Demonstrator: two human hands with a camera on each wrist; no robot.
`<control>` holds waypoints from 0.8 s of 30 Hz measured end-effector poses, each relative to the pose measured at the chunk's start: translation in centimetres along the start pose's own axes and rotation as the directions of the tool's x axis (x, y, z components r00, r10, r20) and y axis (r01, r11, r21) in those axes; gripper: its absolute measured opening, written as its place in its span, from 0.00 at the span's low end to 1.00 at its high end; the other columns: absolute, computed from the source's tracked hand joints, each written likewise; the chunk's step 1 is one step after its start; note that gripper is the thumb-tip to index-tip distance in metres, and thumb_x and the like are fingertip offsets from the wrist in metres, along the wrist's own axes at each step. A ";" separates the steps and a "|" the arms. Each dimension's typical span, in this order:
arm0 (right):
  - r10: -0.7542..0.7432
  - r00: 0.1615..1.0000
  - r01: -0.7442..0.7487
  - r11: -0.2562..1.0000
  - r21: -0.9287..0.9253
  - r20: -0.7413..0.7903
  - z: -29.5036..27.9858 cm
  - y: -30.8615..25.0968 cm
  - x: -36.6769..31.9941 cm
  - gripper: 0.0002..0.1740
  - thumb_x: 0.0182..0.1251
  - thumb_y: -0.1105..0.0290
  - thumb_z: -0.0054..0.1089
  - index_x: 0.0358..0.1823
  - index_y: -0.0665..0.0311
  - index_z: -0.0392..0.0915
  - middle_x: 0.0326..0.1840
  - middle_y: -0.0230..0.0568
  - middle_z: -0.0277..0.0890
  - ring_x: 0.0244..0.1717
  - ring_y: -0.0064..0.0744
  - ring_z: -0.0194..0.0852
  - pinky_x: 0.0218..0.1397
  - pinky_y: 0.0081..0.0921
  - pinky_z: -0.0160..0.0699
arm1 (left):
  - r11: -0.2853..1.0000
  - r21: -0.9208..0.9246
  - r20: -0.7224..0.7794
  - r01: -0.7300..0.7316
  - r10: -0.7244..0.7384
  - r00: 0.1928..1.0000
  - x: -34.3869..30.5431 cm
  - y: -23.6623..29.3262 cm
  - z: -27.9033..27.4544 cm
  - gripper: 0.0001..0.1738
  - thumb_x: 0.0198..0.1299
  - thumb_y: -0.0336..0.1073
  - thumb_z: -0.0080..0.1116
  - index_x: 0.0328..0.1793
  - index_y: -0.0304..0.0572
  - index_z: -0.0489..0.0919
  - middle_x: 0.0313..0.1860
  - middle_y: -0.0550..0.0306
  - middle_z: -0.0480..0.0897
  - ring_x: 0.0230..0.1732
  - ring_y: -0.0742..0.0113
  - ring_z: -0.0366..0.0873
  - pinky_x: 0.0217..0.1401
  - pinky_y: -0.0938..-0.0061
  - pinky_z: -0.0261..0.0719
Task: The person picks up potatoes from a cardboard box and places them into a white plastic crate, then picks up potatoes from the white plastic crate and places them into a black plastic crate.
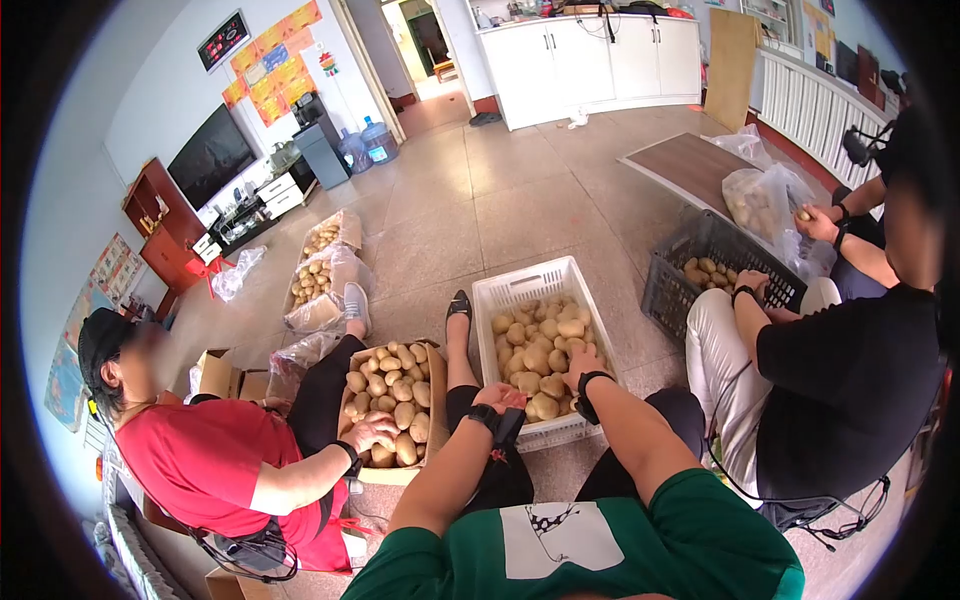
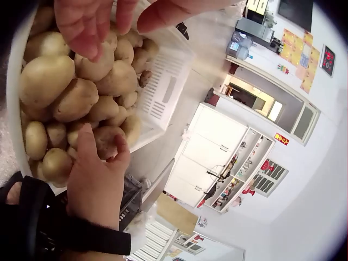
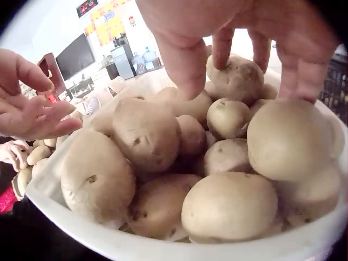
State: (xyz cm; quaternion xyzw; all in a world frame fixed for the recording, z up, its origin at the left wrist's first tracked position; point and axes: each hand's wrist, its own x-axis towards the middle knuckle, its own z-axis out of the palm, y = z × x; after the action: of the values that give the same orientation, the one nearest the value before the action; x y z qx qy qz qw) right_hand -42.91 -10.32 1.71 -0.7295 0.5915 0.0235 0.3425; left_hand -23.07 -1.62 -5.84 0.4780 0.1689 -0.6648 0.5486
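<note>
A white plastic crate (image 1: 487, 370) full of potatoes (image 1: 535, 357) stands in front of me on the floor. My right hand (image 1: 583, 362) reaches down into it from the right. Its thumb and fingers are spread around one potato (image 3: 236, 80) on the pile, gripping it. My left hand (image 1: 500, 397) hovers over the crate's near left corner, palm turned up, fingers loosely bent and nothing in them. The left wrist view shows its fingers (image 2: 89, 27) above the potatoes, apart from them. Dark bands circle both wrists.
At left, a person in red touches potatoes in a cardboard box (image 1: 432, 440). More potatoes lie in plastic-lined boxes (image 1: 320, 290) beyond. At right, a person in black reaches into a dark crate (image 1: 665, 285), beside a plastic bag of potatoes (image 1: 755, 205) and another person's hands.
</note>
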 end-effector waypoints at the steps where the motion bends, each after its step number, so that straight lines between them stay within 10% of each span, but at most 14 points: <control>1: -0.017 1.000 0.017 1.000 0.001 -0.011 0.9 0.6 1.6 0.39 0.53 0.66 0.60 0.65 0.53 0.51 0.71 0.48 0.36 0.64 0.54 0.53 0.63 0.44 0.61 | 0.999 0.026 -0.051 -0.038 0.039 0.998 -0.2 -0.3 0.5 0.14 0.60 0.30 0.39 0.47 0.24 0.64 0.44 0.42 0.74 0.37 0.47 0.75 0.37 0.57 0.75; 7: -0.083 0.976 0.062 0.992 -0.107 -0.202 2.5 0.8 4.2 0.38 0.54 0.68 0.59 0.66 0.50 0.50 0.69 0.48 0.42 0.64 0.54 0.52 0.64 0.42 0.61 | 0.996 0.001 0.042 0.086 -0.086 0.995 1.1 0.2 0.3 0.12 0.60 0.31 0.43 0.46 0.29 0.66 0.45 0.42 0.74 0.39 0.49 0.74 0.42 0.59 0.75; 24: -0.178 0.973 0.169 0.983 -0.071 -0.145 1.1 -1.0 2.9 0.21 0.54 0.73 0.54 0.51 0.56 0.63 0.48 0.55 0.69 0.52 0.50 0.69 0.51 0.44 0.69 | 0.988 -0.058 0.069 0.141 -0.137 0.988 0.1 -1.0 0.6 0.13 0.62 0.33 0.45 0.45 0.28 0.68 0.44 0.45 0.75 0.41 0.53 0.75 0.47 0.63 0.76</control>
State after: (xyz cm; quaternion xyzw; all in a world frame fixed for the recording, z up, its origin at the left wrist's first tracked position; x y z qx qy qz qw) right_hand -40.75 -12.13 0.07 -0.7877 0.5488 -0.0446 0.2762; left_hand -24.22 -1.76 -5.95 0.4257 0.2047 -0.7110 0.5209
